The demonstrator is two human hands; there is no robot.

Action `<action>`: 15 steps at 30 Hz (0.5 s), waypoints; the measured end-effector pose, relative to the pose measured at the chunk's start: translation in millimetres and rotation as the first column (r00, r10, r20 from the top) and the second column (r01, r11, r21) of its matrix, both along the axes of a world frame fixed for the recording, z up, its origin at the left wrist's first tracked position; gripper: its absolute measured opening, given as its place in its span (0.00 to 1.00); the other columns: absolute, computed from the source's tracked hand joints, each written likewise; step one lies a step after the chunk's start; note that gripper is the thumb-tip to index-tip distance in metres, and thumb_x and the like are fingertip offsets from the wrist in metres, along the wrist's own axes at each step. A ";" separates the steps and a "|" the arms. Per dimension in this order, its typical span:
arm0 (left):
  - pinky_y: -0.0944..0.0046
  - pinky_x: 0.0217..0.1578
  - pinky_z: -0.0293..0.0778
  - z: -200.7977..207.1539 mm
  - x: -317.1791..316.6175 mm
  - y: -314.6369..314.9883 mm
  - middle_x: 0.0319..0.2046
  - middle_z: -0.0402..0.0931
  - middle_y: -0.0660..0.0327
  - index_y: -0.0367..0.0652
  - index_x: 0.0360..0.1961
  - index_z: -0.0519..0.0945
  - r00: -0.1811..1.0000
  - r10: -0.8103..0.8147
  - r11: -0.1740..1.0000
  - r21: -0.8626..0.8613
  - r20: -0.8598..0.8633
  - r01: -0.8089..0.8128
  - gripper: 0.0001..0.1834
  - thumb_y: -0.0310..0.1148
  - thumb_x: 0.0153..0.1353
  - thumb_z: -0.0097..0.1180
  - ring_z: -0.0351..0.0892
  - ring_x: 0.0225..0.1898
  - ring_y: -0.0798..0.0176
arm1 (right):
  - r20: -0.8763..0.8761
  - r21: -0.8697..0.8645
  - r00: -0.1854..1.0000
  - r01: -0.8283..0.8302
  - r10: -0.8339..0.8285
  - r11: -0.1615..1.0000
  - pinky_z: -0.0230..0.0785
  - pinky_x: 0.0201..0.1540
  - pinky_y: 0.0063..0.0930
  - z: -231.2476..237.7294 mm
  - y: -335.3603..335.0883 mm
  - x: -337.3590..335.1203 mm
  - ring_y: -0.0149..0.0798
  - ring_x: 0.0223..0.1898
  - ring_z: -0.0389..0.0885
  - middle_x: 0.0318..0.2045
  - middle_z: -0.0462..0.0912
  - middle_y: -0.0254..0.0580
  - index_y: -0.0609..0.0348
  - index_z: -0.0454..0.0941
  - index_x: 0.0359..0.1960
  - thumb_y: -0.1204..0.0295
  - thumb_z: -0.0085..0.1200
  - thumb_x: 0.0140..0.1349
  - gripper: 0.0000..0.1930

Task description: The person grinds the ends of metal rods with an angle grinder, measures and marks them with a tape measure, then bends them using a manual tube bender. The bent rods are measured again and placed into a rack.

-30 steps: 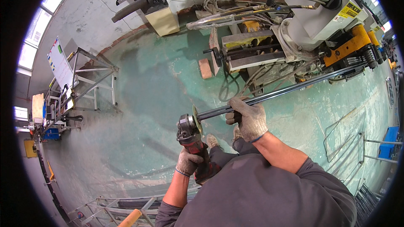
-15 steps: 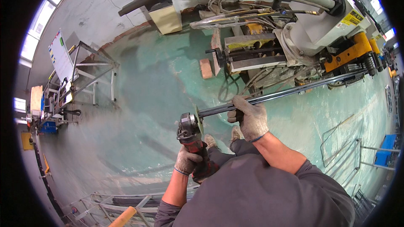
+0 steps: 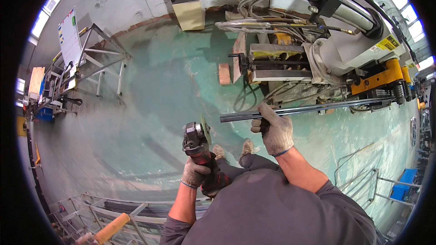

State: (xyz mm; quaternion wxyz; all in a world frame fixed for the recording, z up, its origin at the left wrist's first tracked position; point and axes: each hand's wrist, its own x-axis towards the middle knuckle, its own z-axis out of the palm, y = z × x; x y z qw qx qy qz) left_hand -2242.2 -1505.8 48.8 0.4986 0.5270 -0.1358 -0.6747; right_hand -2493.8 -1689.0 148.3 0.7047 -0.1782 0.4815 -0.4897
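In a gloved grip, my left hand (image 3: 194,173) holds an angle grinder (image 3: 198,150) by its body, the tool pointing away from me. Its thin pale green disc (image 3: 205,129) stands a short way left of the ends of a bundle of metal tubes (image 3: 240,115), with a gap between. My right hand (image 3: 275,132), gloved too, is wrapped round the tubes near those ends. The tubes run rightward, and their far end reaches the orange clamp area (image 3: 379,81) of a large machine. Whether the disc is spinning cannot be told.
A machine with a white body (image 3: 349,47), black arm and cables fills the far right. A brick (image 3: 224,73) lies on the green floor beside it. At the left stands a metal frame with a white board (image 3: 70,38). Metal racks (image 3: 109,213) are behind me at lower left.
The grinder has moved left and toward me, so its disc has come away from the tube ends. My right hand still holds the tubes.
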 end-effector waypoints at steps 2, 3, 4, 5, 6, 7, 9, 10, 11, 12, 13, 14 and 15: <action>0.59 0.45 0.88 0.6 -0.8 0.0 0.38 0.89 0.54 0.31 0.51 0.86 0.990 -0.071 0.997 -0.015 0.126 0.073 0.30 0.14 0.41 0.58 0.92 0.40 0.56 | 0.008 -0.002 1.000 -0.011 0.011 1.000 0.85 0.32 0.36 -3.2 0.6 -1.7 0.39 0.31 0.88 0.37 0.86 0.43 0.70 0.85 0.51 0.72 0.70 0.74 0.13; 0.58 0.45 0.88 1.4 -1.2 -0.6 0.38 0.89 0.54 0.30 0.51 0.86 0.999 -0.036 0.999 -0.020 0.001 0.036 0.31 0.14 0.39 0.58 0.92 0.39 0.56 | 0.014 -0.003 1.000 -0.019 0.019 1.000 0.85 0.32 0.36 -4.8 1.0 -2.4 0.39 0.31 0.88 0.37 0.86 0.44 0.70 0.85 0.51 0.71 0.70 0.74 0.13; 0.58 0.45 0.88 2.4 -2.2 -2.5 0.37 0.89 0.54 0.30 0.51 0.86 0.998 -0.027 1.000 0.001 -0.053 0.027 0.32 0.15 0.38 0.59 0.91 0.39 0.55 | 0.021 -0.004 0.999 -0.026 0.026 1.000 0.85 0.33 0.36 -6.1 1.3 -3.0 0.39 0.31 0.88 0.37 0.86 0.44 0.70 0.85 0.51 0.71 0.70 0.74 0.14; 0.57 0.45 0.88 3.9 -3.2 -4.3 0.37 0.89 0.54 0.30 0.51 0.86 0.994 -0.024 1.000 0.008 -0.103 0.025 0.32 0.16 0.37 0.59 0.91 0.38 0.54 | 0.028 -0.006 0.999 -0.030 0.031 1.000 0.85 0.33 0.36 -7.2 1.7 -3.4 0.39 0.31 0.89 0.37 0.86 0.44 0.70 0.85 0.52 0.71 0.70 0.74 0.14; 0.57 0.44 0.88 5.5 -4.8 -6.8 0.37 0.89 0.54 0.30 0.51 0.86 0.997 -0.025 0.999 0.028 -0.080 0.027 0.33 0.17 0.36 0.60 0.91 0.38 0.54 | 0.028 -0.012 0.999 -0.029 0.029 1.000 0.86 0.33 0.36 -8.0 2.0 -3.5 0.40 0.32 0.89 0.38 0.87 0.44 0.70 0.85 0.51 0.71 0.70 0.74 0.14; 0.57 0.44 0.87 7.4 -6.6 -9.3 0.37 0.88 0.54 0.30 0.51 0.86 0.998 -0.032 0.999 0.034 -0.053 0.034 0.33 0.18 0.35 0.60 0.91 0.37 0.53 | 0.029 -0.018 0.999 -0.026 0.027 0.999 0.86 0.33 0.37 -8.4 2.4 -3.5 0.40 0.32 0.89 0.38 0.87 0.45 0.71 0.85 0.51 0.71 0.70 0.74 0.14; 0.57 0.43 0.87 11.8 -9.8 -13.0 0.37 0.88 0.54 0.30 0.50 0.86 0.999 -0.038 0.998 0.041 -0.038 0.040 0.33 0.18 0.34 0.61 0.90 0.36 0.53 | 0.009 -0.014 1.000 -0.018 0.019 1.000 0.84 0.33 0.37 -8.3 3.1 -2.8 0.40 0.32 0.87 0.38 0.86 0.44 0.69 0.85 0.51 0.71 0.69 0.75 0.12; 0.57 0.43 0.87 14.0 -11.3 -14.1 0.37 0.88 0.54 0.30 0.50 0.87 0.998 -0.038 0.998 0.042 -0.050 0.040 0.33 0.18 0.34 0.61 0.90 0.36 0.54 | -0.011 -0.004 1.000 -0.013 0.013 1.000 0.81 0.33 0.36 -7.9 3.6 -2.3 0.40 0.32 0.86 0.38 0.85 0.43 0.68 0.85 0.50 0.70 0.67 0.77 0.11; 0.57 0.43 0.86 15.8 -12.5 -14.9 0.37 0.88 0.55 0.31 0.50 0.87 0.998 -0.041 0.999 0.028 -0.057 0.043 0.33 0.18 0.34 0.61 0.90 0.36 0.54 | -0.032 0.007 0.999 -0.007 0.008 1.000 0.79 0.33 0.36 -7.3 3.8 -1.8 0.39 0.32 0.84 0.38 0.84 0.42 0.66 0.84 0.50 0.70 0.66 0.79 0.10; 0.57 0.43 0.86 16.9 -13.2 -15.4 0.37 0.88 0.55 0.31 0.50 0.87 0.997 -0.057 0.997 0.046 -0.048 0.059 0.33 0.18 0.34 0.62 0.90 0.36 0.54 | -0.031 0.003 1.000 -0.004 0.004 1.000 0.79 0.32 0.36 -6.7 3.6 -1.3 0.40 0.31 0.84 0.38 0.84 0.42 0.66 0.84 0.49 0.70 0.66 0.78 0.10; 0.57 0.43 0.86 17.5 -13.4 -15.6 0.37 0.88 0.55 0.31 0.50 0.87 0.997 -0.076 0.996 0.049 -0.031 0.077 0.33 0.18 0.34 0.62 0.90 0.36 0.54 | -0.029 0.000 1.000 -0.002 0.002 1.000 0.80 0.32 0.37 -6.1 3.5 -0.7 0.40 0.31 0.85 0.38 0.84 0.42 0.65 0.84 0.49 0.70 0.66 0.78 0.10; 0.57 0.43 0.86 17.3 -13.4 -15.8 0.37 0.88 0.55 0.31 0.50 0.87 0.995 -0.095 0.994 0.052 -0.014 0.096 0.33 0.18 0.34 0.62 0.90 0.36 0.54 | -0.026 -0.004 1.000 0.001 -0.001 1.000 0.80 0.32 0.37 -5.3 3.2 -0.3 0.40 0.31 0.85 0.38 0.84 0.42 0.65 0.84 0.48 0.70 0.67 0.78 0.09; 0.57 0.43 0.86 16.3 -12.6 -15.7 0.37 0.89 0.55 0.31 0.50 0.87 0.995 -0.096 0.994 0.054 -0.011 0.096 0.33 0.19 0.34 0.62 0.90 0.37 0.54 | -0.027 -0.002 1.000 0.004 -0.004 1.000 0.80 0.32 0.37 -4.6 3.0 0.1 0.40 0.31 0.85 0.37 0.84 0.42 0.65 0.84 0.48 0.70 0.67 0.78 0.09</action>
